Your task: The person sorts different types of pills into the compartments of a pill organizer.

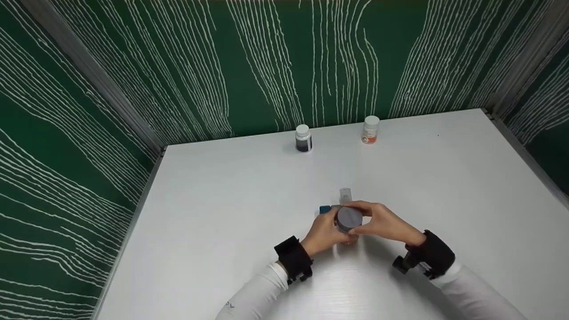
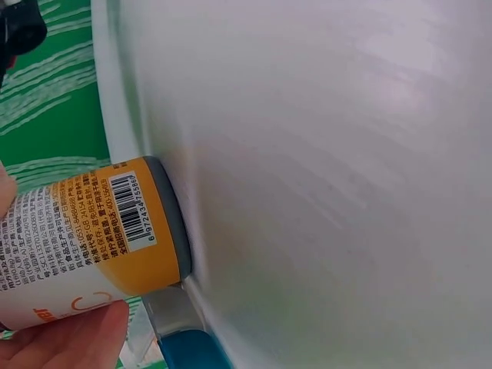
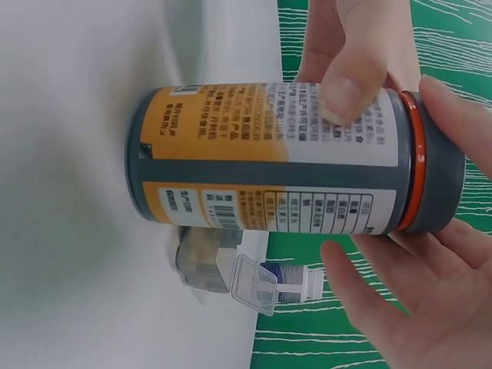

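A grey supplement bottle [image 3: 269,161] with an orange and white label stands upright on the table. My left hand [image 1: 323,232] grips its body, the thumb lying across the label in the right wrist view. At the top, my right hand [image 1: 386,221] holds the round grey lid [image 1: 350,218] between thumb and fingers. An orange ring [image 3: 415,161] shows just under the lid. Close behind the bottle is a small pill box [image 3: 204,257] with a clear flap [image 1: 345,195] raised and a teal part [image 2: 192,350]; the hands partly hide it.
Two more bottles stand near the table's back edge: a white-capped one with a dark label [image 1: 303,140] and a white one with an orange label [image 1: 370,130]. Green walls [image 1: 262,66] with white wavy lines border the white table [image 1: 213,191].
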`<action>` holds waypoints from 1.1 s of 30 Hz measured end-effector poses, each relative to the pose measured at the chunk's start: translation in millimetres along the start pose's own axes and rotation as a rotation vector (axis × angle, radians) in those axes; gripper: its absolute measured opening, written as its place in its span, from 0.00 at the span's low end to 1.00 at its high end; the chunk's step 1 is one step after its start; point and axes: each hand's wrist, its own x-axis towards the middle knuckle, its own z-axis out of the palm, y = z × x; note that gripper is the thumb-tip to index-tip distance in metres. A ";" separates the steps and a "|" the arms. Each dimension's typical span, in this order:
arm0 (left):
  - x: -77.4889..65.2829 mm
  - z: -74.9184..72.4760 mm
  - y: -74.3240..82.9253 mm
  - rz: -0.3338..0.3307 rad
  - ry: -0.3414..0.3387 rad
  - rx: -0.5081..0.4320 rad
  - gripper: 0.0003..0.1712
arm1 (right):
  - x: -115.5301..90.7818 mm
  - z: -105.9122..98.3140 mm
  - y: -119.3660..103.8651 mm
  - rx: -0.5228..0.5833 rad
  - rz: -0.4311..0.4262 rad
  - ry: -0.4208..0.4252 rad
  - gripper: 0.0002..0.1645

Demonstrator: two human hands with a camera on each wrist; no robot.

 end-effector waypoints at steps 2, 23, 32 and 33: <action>0.2 -0.9 0.4 -0.002 0.001 0.005 0.35 | 0.3 0.8 -1.2 0.003 0.005 0.003 0.36; -9.1 -40.2 -4.8 -0.133 -0.035 0.148 0.33 | -14.4 -44.2 -12.0 -0.125 0.105 0.250 0.34; -14.7 -56.4 -13.3 -0.149 0.021 0.181 0.25 | -51.4 -122.5 0.7 -0.250 0.259 0.456 0.36; -14.9 -57.1 -13.8 -0.153 0.022 0.182 0.25 | -56.5 -130.1 4.1 -0.262 0.284 0.480 0.37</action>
